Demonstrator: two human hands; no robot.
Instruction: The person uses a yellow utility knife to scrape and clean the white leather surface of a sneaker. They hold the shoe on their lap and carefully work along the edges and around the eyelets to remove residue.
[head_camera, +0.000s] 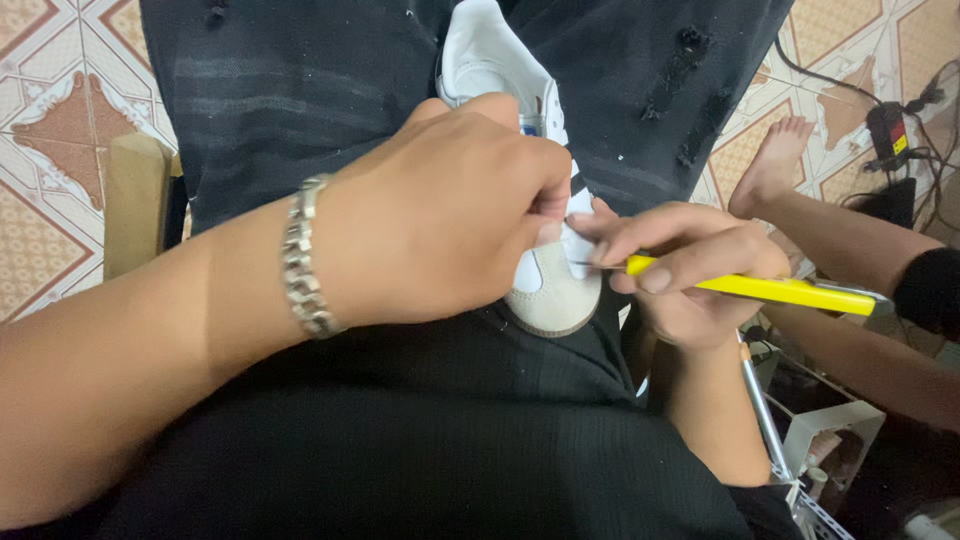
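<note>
A small white shoe (500, 70) lies lengthwise on the person's lap, on dark cloth, its beige suede toe (555, 300) pointing toward their body and its heel away. Much of its middle is hidden under the hands. A yellow knife (770, 290) lies nearly level to the right, its thin metal tip touching the shoe's side near the toe.

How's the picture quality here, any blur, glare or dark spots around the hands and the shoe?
Head view: the left hand and right hand are evenly lit and fairly sharp; the white shoe looks bright, nearly washed out at its top; the yellow knife reads clearly; the black clothing swallows detail; frame edges bend slightly.
</note>
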